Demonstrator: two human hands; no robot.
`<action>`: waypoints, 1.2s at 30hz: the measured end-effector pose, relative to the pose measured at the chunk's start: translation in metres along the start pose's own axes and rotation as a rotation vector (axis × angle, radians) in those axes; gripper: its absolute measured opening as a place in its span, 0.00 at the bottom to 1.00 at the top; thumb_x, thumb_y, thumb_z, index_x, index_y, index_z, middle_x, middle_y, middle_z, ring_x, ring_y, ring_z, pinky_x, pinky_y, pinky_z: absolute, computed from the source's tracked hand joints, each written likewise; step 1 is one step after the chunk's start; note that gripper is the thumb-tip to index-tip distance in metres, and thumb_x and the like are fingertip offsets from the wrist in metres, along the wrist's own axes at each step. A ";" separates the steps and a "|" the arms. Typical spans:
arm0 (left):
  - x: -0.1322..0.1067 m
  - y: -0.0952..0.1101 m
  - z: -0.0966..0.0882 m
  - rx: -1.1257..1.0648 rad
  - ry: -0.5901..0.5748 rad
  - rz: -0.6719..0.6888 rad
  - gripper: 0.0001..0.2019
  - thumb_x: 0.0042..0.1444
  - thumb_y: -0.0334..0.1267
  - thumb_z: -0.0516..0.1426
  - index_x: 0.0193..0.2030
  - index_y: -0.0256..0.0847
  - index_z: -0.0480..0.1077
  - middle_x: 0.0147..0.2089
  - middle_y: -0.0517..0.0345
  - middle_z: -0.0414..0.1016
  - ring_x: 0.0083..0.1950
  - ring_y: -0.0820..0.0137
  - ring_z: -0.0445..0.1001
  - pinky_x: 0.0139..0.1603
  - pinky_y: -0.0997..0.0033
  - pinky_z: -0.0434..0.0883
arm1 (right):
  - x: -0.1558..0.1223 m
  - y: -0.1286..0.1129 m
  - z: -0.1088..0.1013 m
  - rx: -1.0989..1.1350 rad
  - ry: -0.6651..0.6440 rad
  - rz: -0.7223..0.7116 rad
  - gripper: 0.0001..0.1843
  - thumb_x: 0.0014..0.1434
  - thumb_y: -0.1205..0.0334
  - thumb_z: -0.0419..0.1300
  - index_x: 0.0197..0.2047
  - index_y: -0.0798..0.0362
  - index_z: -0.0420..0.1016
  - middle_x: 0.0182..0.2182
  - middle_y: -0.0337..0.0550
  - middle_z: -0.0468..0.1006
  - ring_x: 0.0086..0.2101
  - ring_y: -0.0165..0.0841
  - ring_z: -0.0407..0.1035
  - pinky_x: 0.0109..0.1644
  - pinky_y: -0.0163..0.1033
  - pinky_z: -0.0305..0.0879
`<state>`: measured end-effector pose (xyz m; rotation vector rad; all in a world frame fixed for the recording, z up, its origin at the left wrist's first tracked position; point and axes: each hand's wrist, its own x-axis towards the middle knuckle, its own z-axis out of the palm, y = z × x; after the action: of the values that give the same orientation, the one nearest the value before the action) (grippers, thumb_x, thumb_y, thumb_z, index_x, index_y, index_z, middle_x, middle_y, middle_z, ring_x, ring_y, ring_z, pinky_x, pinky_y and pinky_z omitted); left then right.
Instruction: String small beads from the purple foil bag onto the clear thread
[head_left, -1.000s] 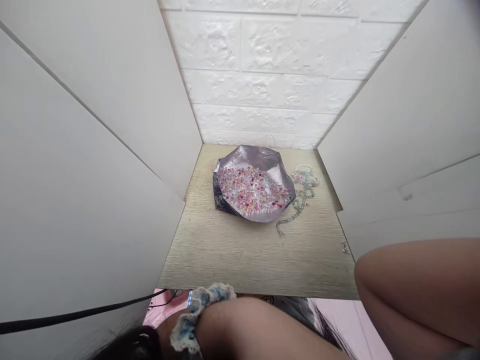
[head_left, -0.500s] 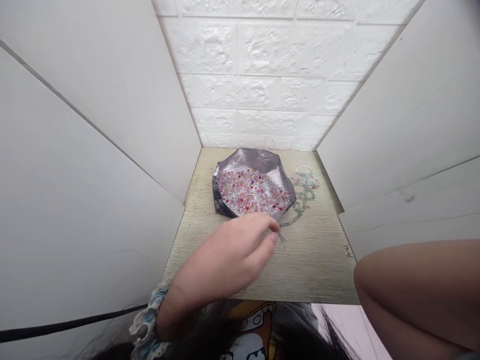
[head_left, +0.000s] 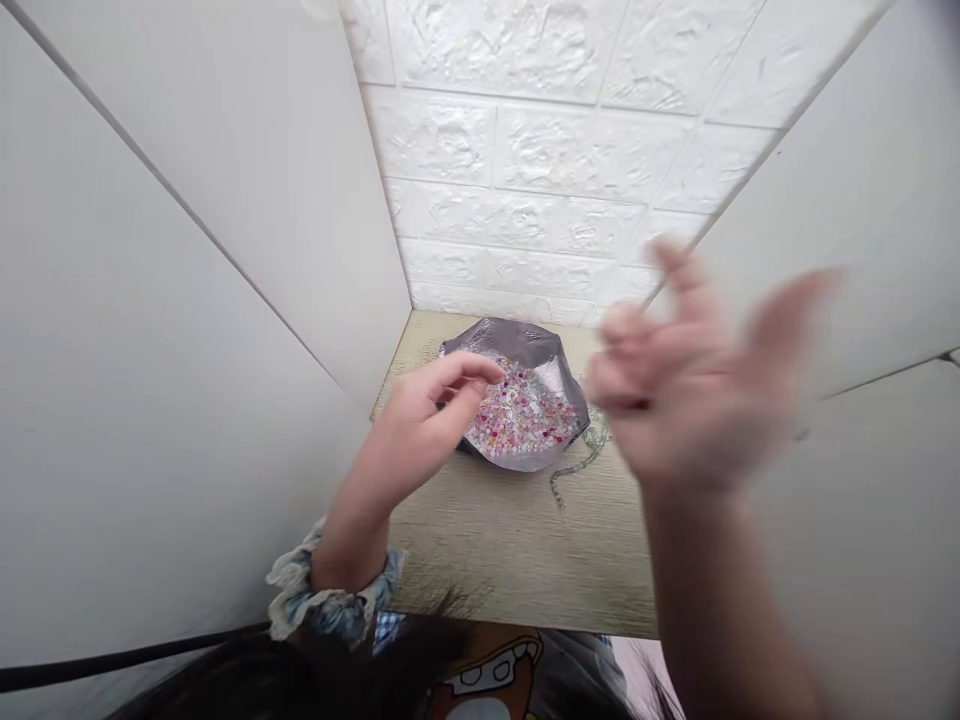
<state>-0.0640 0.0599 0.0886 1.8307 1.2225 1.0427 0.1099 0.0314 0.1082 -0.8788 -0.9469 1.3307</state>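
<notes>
A silvery foil pouch (head_left: 547, 350) lies open on the wooden tabletop (head_left: 510, 540), filled with small pink, red and white beads (head_left: 525, 415). My left hand (head_left: 424, 420) hovers at the pouch's left edge, fingers curled with thumb and forefinger close together; nothing shows between them. My right hand (head_left: 690, 385) is raised in front of the camera to the right of the pouch and is smeared by motion, its fingers partly bent. A strand of pale green beads (head_left: 581, 460) lies on the table by the pouch's right side, partly hidden behind my right hand.
White panels (head_left: 187, 300) wall in the table on the left and right, and a white brick-pattern wall (head_left: 540, 180) closes the back. A black cable (head_left: 127, 655) runs along the lower left. A frilly scrunchie (head_left: 315, 600) sits on my left wrist.
My left hand has moved forward from the table's middle to the pouch's left edge. My right arm has risen from the lower right, bringing the hand up in front of the camera.
</notes>
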 end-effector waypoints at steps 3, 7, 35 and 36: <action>0.004 -0.010 0.016 -0.073 -0.130 -0.015 0.10 0.53 0.36 0.50 0.41 0.40 0.69 0.41 0.57 0.73 0.38 0.73 0.70 0.38 0.74 0.67 | 0.042 0.030 0.013 0.169 -0.038 0.115 0.33 0.52 0.35 0.34 0.51 0.48 0.54 0.19 0.32 0.58 0.13 0.21 0.43 0.15 0.29 0.43; 0.007 -0.027 0.029 -0.128 -0.165 -0.038 0.11 0.51 0.37 0.52 0.40 0.39 0.69 0.41 0.56 0.72 0.35 0.74 0.71 0.35 0.73 0.69 | 0.047 0.069 0.011 0.262 -0.060 0.282 0.34 0.52 0.36 0.34 0.55 0.47 0.48 0.18 0.32 0.58 0.13 0.22 0.43 0.15 0.29 0.40; 0.005 -0.034 0.047 0.250 -0.142 0.241 0.06 0.48 0.32 0.52 0.33 0.39 0.69 0.35 0.58 0.64 0.38 0.72 0.65 0.41 0.69 0.64 | 0.043 0.080 0.001 0.269 -0.043 0.342 0.31 0.55 0.40 0.36 0.56 0.50 0.50 0.18 0.33 0.57 0.16 0.24 0.50 0.19 0.30 0.47; 0.005 -0.034 0.047 0.243 -0.142 0.248 0.05 0.49 0.32 0.52 0.31 0.39 0.69 0.34 0.58 0.64 0.38 0.72 0.65 0.41 0.69 0.64 | 0.043 0.080 0.001 0.262 -0.045 0.341 0.31 0.56 0.40 0.35 0.56 0.50 0.49 0.18 0.33 0.57 0.16 0.24 0.51 0.19 0.30 0.48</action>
<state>-0.0337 0.0707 0.0397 2.2493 1.0957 0.9059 0.0794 0.0782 0.0372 -0.8320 -0.6539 1.7282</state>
